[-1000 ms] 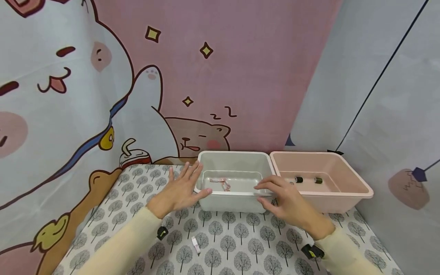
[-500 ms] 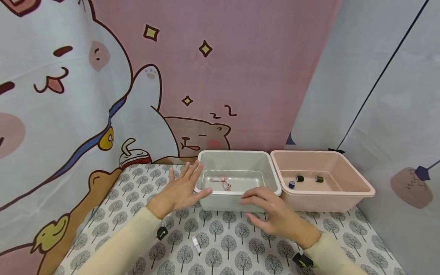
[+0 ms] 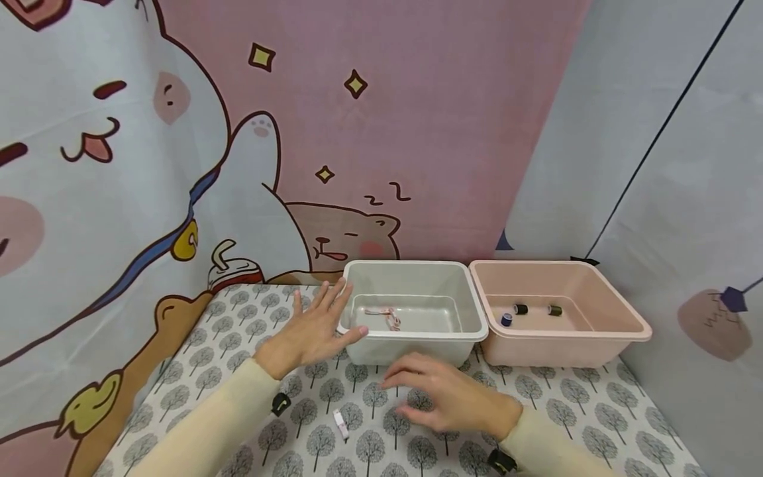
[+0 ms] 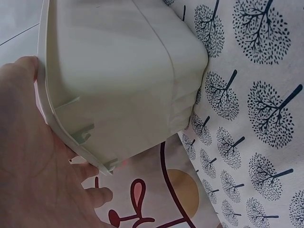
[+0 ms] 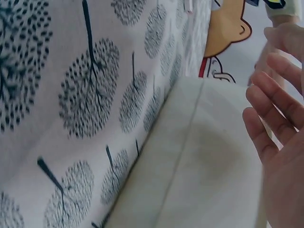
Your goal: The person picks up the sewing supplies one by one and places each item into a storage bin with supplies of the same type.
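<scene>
My left hand (image 3: 312, 331) lies flat with spread fingers against the left rim of the white tub (image 3: 411, 336); in the left wrist view the palm (image 4: 28, 156) presses the tub's rim (image 4: 57, 118). Inside the tub lies a pink ribbon-like strip (image 3: 386, 317). My right hand (image 3: 444, 394) hovers over the tree-print cloth (image 3: 381, 430) just in front of the tub, fingers relaxed, holding nothing. The right wrist view shows its fingers (image 5: 270, 128) beside the tub's wall (image 5: 204, 166). A small pink-white strip (image 3: 340, 424) lies on the cloth near the right hand.
A pink tub (image 3: 560, 331) stands right of the white one, touching it, with three small dark spools (image 3: 520, 309) inside. A cartoon curtain (image 3: 179, 146) hangs behind and to the left; a grey wall (image 3: 667, 199) stands at the right.
My right hand has left the white tub's front rim and moved left and toward me, down over the cloth. The left hand has stayed against the tub.
</scene>
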Motion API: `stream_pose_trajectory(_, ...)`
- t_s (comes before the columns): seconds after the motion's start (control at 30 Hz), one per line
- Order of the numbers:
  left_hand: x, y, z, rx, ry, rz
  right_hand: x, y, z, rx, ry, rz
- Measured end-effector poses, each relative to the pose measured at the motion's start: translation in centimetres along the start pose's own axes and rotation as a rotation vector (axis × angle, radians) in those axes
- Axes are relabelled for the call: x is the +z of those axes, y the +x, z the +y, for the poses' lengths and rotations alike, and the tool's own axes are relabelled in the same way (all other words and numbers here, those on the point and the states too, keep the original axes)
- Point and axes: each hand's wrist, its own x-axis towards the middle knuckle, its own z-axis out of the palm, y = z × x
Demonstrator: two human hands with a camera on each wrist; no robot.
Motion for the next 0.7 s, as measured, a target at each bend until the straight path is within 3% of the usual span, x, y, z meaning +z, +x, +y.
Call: stream_pose_trajectory(0.7, 0.1, 0.1, 0.0, -0.004, -0.017, 0.007, 4.2, 1.5, -0.4, 0.038, 0.074, -0.208)
